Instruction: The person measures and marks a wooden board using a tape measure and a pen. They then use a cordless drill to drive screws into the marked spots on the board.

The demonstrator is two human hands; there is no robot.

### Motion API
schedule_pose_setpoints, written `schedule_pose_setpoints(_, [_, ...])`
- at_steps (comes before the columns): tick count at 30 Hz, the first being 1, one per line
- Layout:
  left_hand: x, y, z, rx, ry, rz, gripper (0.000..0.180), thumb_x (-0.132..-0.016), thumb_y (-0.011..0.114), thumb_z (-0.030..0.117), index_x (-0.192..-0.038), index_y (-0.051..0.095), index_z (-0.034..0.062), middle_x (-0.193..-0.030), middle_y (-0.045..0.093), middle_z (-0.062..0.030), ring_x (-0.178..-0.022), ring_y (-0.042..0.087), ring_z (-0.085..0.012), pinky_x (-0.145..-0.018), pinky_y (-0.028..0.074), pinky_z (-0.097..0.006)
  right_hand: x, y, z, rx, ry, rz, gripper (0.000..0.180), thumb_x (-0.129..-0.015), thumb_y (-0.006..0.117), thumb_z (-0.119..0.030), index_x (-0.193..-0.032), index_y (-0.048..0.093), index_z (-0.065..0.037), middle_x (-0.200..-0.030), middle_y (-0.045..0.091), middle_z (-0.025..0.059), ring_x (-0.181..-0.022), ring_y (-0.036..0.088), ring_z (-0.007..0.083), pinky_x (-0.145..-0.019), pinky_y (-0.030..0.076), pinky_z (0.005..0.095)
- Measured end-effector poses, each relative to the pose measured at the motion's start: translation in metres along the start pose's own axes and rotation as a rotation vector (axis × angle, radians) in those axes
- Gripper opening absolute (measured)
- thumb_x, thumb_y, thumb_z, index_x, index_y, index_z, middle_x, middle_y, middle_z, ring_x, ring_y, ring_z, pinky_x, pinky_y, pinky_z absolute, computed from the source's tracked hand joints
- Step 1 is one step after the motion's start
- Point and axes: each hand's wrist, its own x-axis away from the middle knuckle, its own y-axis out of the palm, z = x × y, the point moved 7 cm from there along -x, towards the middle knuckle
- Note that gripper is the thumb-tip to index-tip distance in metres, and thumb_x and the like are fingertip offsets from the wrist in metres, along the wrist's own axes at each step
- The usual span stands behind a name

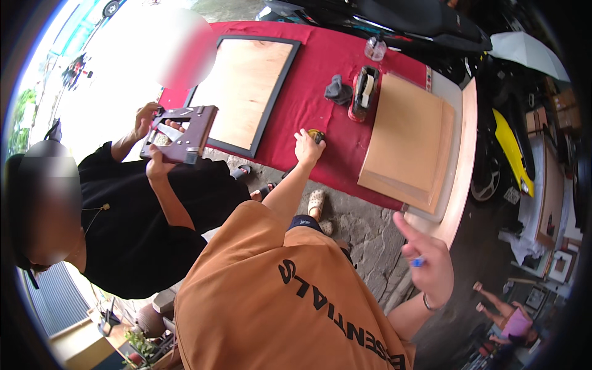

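Observation:
My left hand (307, 148) reaches over the red-covered table, its fingers closed on a small yellow and black tape measure (316, 135) near the cloth's front edge. My right hand (428, 264) is raised off the table's near right corner. Its index finger points out while the other fingers curl around a small blue thing (418, 263), mostly hidden in the grip. A dark-edged frame with a pale wooden panel (246, 92) lies left of my left hand. Stacked brown board sheets (407, 139) lie on the right.
A red and black tape dispenser (364, 92), a grey cloth (338, 90) and a clear jar (375, 48) sit on the red tablecloth (308, 80). At left, a person in black (148, 216) holds a maroon frame-like piece (185, 132). Motorbikes (425, 24) stand behind.

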Motion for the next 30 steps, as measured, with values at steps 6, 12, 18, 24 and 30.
schedule_pose_setpoints(6, [0.008,-0.006,0.0,-0.027,0.267,-0.138,0.085,-0.06,0.088,0.033,-0.123,0.039,0.0023,-0.115,0.056,-0.0251,-0.1,0.065,-0.0403,-0.081,0.056,-0.046,-0.011,-0.04,-0.014,-0.081,0.021,0.403,0.047,-0.1,0.056,-0.021,-0.142,0.052,0.001,-0.063,0.049,0.0012,-0.054,0.043,0.0089,-0.055,0.039,0.0229])
schedule_pose_setpoints(12, [0.085,-0.019,-0.084,0.527,0.112,-0.223,0.083,-0.064,0.084,0.043,-0.122,0.042,0.0006,-0.102,0.066,-0.0223,-0.1,0.066,-0.0387,-0.087,0.052,-0.045,-0.019,-0.038,0.055,-0.045,0.163,0.262,0.045,-0.104,0.048,-0.024,-0.144,0.05,-0.002,-0.061,0.036,-0.0056,-0.054,0.033,0.0064,-0.05,0.027,0.0256])
schedule_pose_setpoints(18, [0.224,-0.03,-0.168,0.668,-0.38,-0.431,0.071,-0.077,0.081,0.04,-0.125,0.042,0.0038,-0.102,0.063,-0.0149,-0.074,0.066,-0.0204,-0.065,0.054,-0.036,-0.014,-0.048,0.071,-0.094,-0.061,0.0,0.04,-0.101,0.05,-0.013,-0.139,0.056,-0.005,-0.059,0.043,0.0054,-0.05,0.038,0.015,-0.049,0.03,0.031])
schedule_pose_setpoints(24, [0.347,-0.015,-0.137,1.682,-0.542,-0.111,0.05,-0.089,0.067,0.029,-0.122,0.031,0.016,-0.115,0.064,-0.0152,-0.068,0.067,-0.0209,-0.05,0.048,-0.026,0.01,0.01,0.082,-0.152,-0.155,-0.332,0.03,-0.098,0.06,-0.015,-0.123,0.066,-0.001,-0.066,0.049,0.0197,-0.05,0.036,0.0121,-0.047,0.03,0.033])
schedule_pose_setpoints(30, [0.413,0.003,-0.092,1.874,-0.428,-0.09,0.052,-0.092,0.063,0.019,-0.128,0.027,0.0211,-0.118,0.058,-0.0133,-0.078,0.07,-0.0258,-0.064,0.061,-0.036,0.047,0.041,0.067,-0.161,-0.219,-0.667,0.04,-0.088,0.061,-0.003,-0.127,0.063,-0.007,-0.089,0.07,0.0212,-0.076,0.07,0.035,-0.063,0.053,0.0388])
